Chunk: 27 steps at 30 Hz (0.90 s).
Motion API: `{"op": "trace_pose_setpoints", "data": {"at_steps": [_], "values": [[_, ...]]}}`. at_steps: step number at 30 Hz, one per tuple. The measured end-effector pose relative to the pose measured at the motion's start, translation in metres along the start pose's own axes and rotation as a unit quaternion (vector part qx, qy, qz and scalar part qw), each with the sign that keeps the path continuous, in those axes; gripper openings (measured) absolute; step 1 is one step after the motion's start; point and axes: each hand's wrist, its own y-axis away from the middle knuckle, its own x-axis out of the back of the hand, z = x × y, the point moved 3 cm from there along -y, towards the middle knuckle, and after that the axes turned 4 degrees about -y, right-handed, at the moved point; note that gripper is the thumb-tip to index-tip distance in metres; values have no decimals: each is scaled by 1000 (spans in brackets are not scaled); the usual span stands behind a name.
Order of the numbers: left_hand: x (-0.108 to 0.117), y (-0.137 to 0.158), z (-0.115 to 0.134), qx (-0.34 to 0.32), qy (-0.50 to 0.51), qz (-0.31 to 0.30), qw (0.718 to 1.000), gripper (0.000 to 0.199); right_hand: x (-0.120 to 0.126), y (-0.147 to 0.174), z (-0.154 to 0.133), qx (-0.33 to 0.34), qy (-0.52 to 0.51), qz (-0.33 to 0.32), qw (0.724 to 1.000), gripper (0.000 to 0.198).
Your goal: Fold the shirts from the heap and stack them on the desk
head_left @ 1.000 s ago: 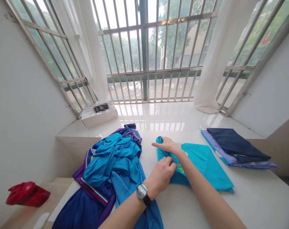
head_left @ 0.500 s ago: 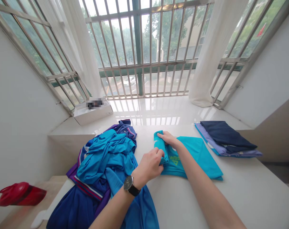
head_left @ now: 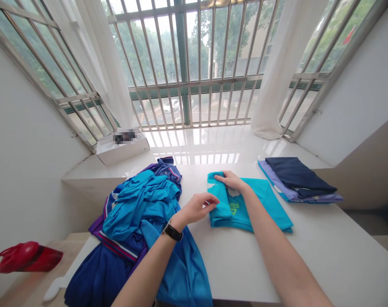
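A turquoise T-shirt (head_left: pixel 264 200) with a yellow-green printed logo lies on the white table, its left end turned over into a flat flap. My right hand (head_left: pixel 231 181) grips the far edge of that flap, thumb on top. At the flap's left edge, my left hand (head_left: pixel 198 208) has loosely curled fingers with a gap between thumb and forefinger, and nothing shows in them. Its fingertips are over or against the cloth; contact is hard to make out. A black watch (head_left: pixel 173 231) is on the left wrist.
Left of the shirt is a heap of crumpled blue clothes (head_left: pixel 146 200). A folded stack (head_left: pixel 299 177), navy on top, sits at the right. Behind are a white box (head_left: pixel 123 151) and a barred window. A red object (head_left: pixel 29 257) is at the far left, below table level.
My left hand has loosened from the folded flap and shifted slightly left. The flap now lies flatter and wider. My right hand stays at its far edge.
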Motion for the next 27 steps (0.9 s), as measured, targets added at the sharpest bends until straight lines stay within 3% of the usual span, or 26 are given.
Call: {"op": "trace_pose_setpoints", "data": {"at_steps": [3, 9, 16, 22, 27], "values": [[-4, 1, -1, -9, -51, -18, 999, 18, -1, 2, -1, -5, -15, -7, 1000, 36], [-10, 4, 8, -34, -206, -36, 977, 45, -2, -3, -2, -14, -16, 14, 1000, 42], [-24, 3, 8, -69, -363, -50, 928, 16, -4, -3, 1, 11, -7, 30, 999, 45], [-27, 3, 11, -110, -409, -55, 904, 19, 1, -2, 0, 62, 46, 83, 994, 40], [-28, 3, 17, -129, -435, -43, 890, 24, 4, -5, -1, 93, 92, 86, 988, 35]]}}
